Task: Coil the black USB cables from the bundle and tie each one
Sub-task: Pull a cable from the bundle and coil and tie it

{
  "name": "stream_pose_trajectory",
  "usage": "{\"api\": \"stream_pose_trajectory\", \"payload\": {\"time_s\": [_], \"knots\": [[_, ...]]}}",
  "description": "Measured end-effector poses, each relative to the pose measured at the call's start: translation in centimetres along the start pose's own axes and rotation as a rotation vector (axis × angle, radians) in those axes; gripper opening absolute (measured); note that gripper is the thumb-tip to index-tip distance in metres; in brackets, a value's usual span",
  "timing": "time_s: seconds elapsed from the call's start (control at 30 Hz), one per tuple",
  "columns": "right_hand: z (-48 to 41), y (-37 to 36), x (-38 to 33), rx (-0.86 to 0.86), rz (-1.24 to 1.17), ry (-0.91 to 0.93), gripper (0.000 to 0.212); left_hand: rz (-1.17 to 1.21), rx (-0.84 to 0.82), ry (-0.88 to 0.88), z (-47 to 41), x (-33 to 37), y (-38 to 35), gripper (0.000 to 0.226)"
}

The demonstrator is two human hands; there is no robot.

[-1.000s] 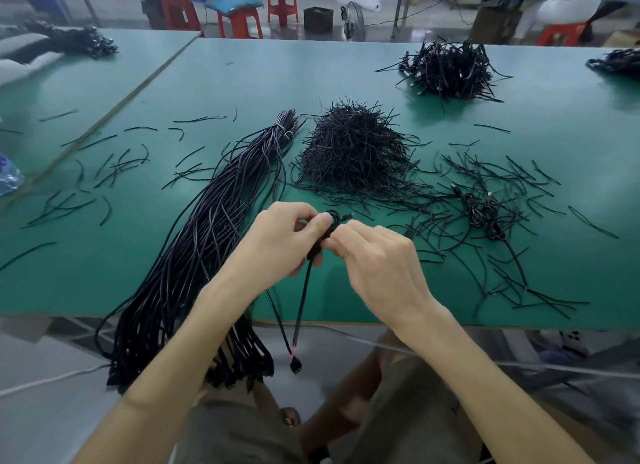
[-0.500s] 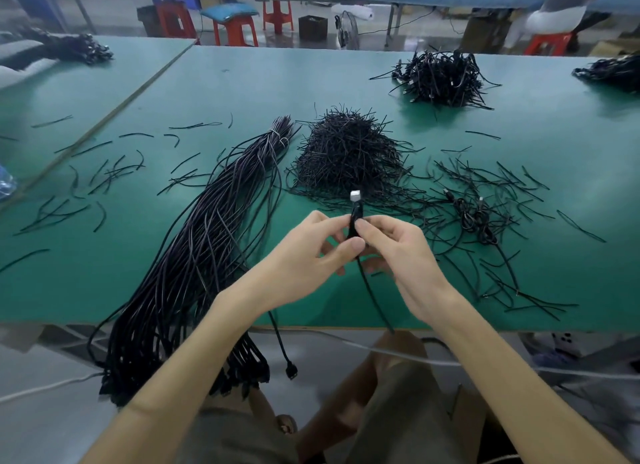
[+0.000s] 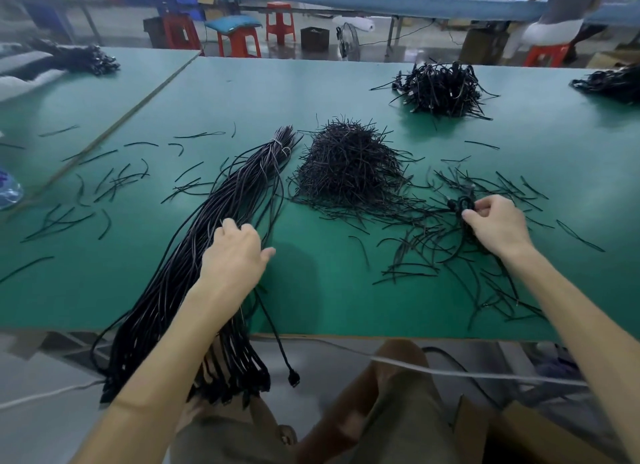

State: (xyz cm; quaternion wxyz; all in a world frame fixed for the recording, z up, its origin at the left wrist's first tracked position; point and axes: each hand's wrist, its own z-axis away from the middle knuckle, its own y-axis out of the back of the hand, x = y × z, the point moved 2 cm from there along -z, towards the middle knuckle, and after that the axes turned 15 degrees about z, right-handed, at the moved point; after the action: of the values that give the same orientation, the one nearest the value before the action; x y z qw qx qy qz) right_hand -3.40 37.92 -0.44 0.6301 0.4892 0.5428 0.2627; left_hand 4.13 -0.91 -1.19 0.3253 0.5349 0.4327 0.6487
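Observation:
A long bundle of black USB cables (image 3: 194, 266) lies diagonally on the green table (image 3: 329, 290), its plug ends hanging over the front edge. My left hand (image 3: 235, 252) rests on the bundle with fingers reaching into the cables; whether it holds one is hidden. One cable (image 3: 277, 339) trails from under that hand down past the table edge. My right hand (image 3: 495, 221) pinches a small coiled black cable (image 3: 459, 204) among loose black ties (image 3: 450, 252) on the right. A heap of black twist ties (image 3: 349, 166) sits in the middle.
A pile of coiled, tied cables (image 3: 440, 89) lies at the back right, another pile (image 3: 613, 83) at the far right edge. Short loose ties (image 3: 114, 183) are scattered on the left. Red stools (image 3: 239, 38) and a seated person (image 3: 561, 10) are beyond the table.
Both hands were together at the centre working one cable. Now they are apart: the right carried the coiled cable out to the right, the left moved onto the bundle.

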Motion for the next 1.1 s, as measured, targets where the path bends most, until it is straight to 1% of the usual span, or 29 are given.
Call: {"api": "stream_pose_trajectory", "payload": {"time_s": [0.13, 0.23, 0.3, 0.43, 0.57, 0.7, 0.87, 0.93, 1.0, 1.1], "knots": [[0.6, -1.1, 0.3, 0.039, 0.071, 0.002, 0.029, -0.061, 0.004, -0.028, -0.5, -0.1, -0.8, 0.035], [1.4, -1.4, -0.3, 0.084, 0.176, 0.033, 0.035, -0.049, 0.007, -0.060, -0.8, 0.1, -0.9, 0.023], [2.0, -1.4, -0.8, 0.145, 0.266, 0.067, 0.038, -0.008, 0.026, -0.115, -0.6, 0.1, -0.9, 0.021], [3.4, -1.6, -2.3, 0.244, 0.399, 0.191, 0.031, 0.049, 0.118, -0.208, 0.5, 0.7, -0.6, 0.019], [4.5, -2.2, -4.6, 0.235, 0.455, 0.348, 0.028, 0.085, 0.273, -0.288, 1.4, 1.5, 0.1, 0.013], [6.0, -2.8, -7.0, 0.172, 0.352, 0.453, 0.029, 0.116, 0.311, -0.309, 1.9, 2.0, 0.7, 0.012], [9.0, -3.8, -10.5, 0.074, 0.154, 0.689, 0.046, 0.115, 0.358, -0.373, 2.8, 3.2, 1.3, 0.011], [10.3, -4.2, -12.1, 0.037, 0.062, 0.779, 0.053, 0.113, 0.350, -0.403, 3.4, 3.9, 1.3, 0.017], [11.6, -4.6, -13.7, -0.012, -0.035, 0.844, 0.060, 0.144, 0.331, -0.413, 3.6, 4.4, 1.3, 0.016], [13.0, -5.4, -15.5, -0.096, -0.134, 0.899, 0.067, 0.237, 0.250, -0.359, 3.5, 4.6, 1.0, 0.012]]}}
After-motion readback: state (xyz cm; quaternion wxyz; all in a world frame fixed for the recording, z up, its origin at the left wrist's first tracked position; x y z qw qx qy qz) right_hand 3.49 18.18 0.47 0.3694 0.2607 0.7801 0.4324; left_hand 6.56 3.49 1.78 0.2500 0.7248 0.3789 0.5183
